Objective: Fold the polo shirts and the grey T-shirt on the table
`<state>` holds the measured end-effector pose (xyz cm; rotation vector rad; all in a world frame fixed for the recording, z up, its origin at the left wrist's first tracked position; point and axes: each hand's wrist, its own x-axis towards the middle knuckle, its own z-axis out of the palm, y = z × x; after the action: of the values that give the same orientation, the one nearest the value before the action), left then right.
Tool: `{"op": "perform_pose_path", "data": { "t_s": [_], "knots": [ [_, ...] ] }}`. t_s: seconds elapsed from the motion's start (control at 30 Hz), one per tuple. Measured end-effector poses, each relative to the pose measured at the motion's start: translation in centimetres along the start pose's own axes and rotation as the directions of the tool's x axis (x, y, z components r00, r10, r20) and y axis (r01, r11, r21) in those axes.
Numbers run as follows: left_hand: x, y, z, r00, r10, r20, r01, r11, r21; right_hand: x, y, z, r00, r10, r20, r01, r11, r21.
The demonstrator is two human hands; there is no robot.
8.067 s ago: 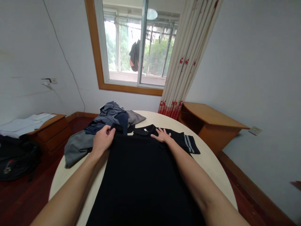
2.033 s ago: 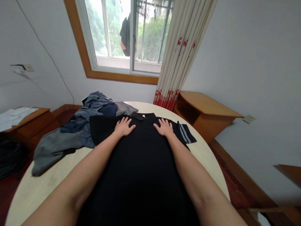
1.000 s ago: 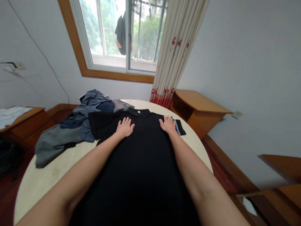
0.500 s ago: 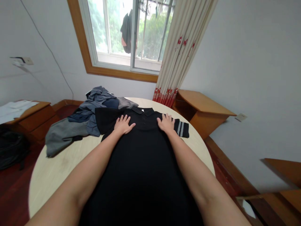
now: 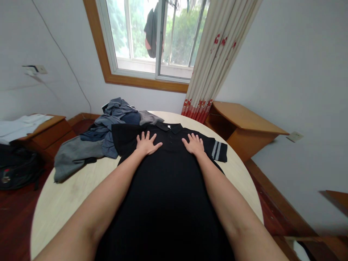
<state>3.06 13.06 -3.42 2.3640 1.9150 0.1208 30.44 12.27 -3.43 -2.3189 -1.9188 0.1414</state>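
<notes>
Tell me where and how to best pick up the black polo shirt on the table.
Best, I'd say, by both shoulders of the black polo shirt, pinched from above, just outside the collar. It lies spread out with the collar at the far end, and the left hand and right hand rest just nearer than the shoulders.

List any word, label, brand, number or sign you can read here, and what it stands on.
No text can be read.
White label inside the collar of the black shirt: too small.
Light mark on the black bag: too blurred to tell.
</notes>
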Motion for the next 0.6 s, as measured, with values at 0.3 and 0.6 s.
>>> {"op": "perform_pose_path", "data": {
  "t_s": [0.3,0.6],
  "knots": [
    [-0.9,5.3,0.6,0.997,0.071,-0.001,-0.071,0.996,-0.048,-3.3,-6.0,0.4,0.992,-0.118,0.047,0.115,0.992,0.060],
    [-2.1,1.4,0.6,0.997,0.079,-0.019,-0.079,0.997,0.000,-4.2,-0.7,0.2,0.999,-0.044,0.004,0.044,0.999,0.011]
  ]
}}
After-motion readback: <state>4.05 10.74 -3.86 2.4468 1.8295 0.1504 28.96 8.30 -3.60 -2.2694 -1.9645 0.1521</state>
